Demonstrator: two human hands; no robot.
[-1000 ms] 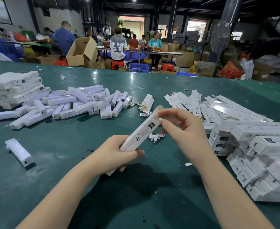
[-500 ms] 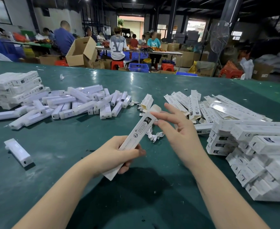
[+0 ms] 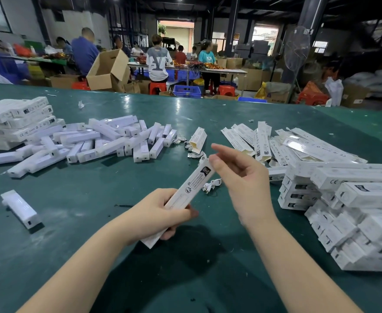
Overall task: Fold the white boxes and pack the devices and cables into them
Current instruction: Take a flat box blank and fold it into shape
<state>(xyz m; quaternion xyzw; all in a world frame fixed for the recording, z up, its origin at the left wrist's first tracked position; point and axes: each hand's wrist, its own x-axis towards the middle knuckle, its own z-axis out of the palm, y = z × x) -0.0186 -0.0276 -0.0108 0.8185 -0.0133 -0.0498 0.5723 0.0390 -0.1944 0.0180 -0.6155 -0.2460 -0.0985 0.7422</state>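
One long white cardboard box (image 3: 186,193), frame centre, I see gripped low by left hand (image 3: 154,214); long axis runs lower-left to upper-right. Right hand (image 3: 242,181) fingers straight at its top end, holding nothing.

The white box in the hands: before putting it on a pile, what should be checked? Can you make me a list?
1. Box held firmly: ok. The left hand grips the white box round its lower half.
2. Top end closed: cannot tell. The right hand is at that end and hides it.
3. Device and cable inside: cannot tell. The box is opaque.
4. Right hand free: ok. Its fingers are loosely spread and hold nothing.
5. Place to set it down: ok. The stack of packed boxes lies to the right on the green table.
6. Next parts nearby: ok. A loose cable lies just behind the box, and the pile of devices lies to the left.
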